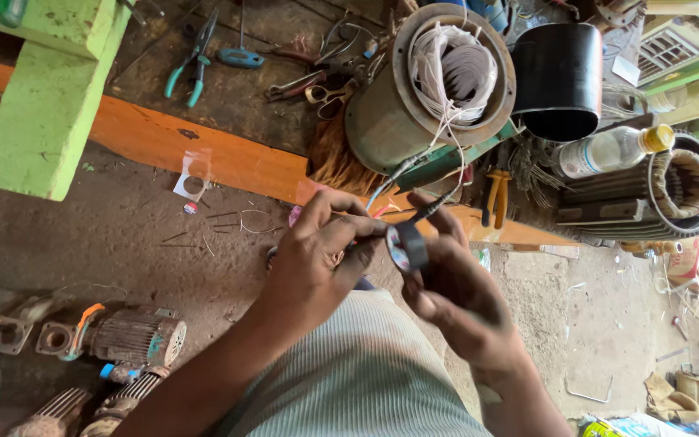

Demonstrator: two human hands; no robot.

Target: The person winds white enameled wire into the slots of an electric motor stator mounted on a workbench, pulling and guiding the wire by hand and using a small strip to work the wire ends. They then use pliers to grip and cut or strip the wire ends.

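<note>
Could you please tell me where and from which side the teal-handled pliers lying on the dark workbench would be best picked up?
Probably by the two handles. The teal-handled pliers lie flat on the dark workbench, jaws pointing away and handles splayed towards the orange bench edge. Come from above on that near side and close the grip around both handles; the blue-handled tool lies just to one side, so stay clear of it.

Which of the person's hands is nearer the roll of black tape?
Right. The right hand holds the roll of black tape in its fingers; the left hand is just beside it, pinching the wire.
</note>
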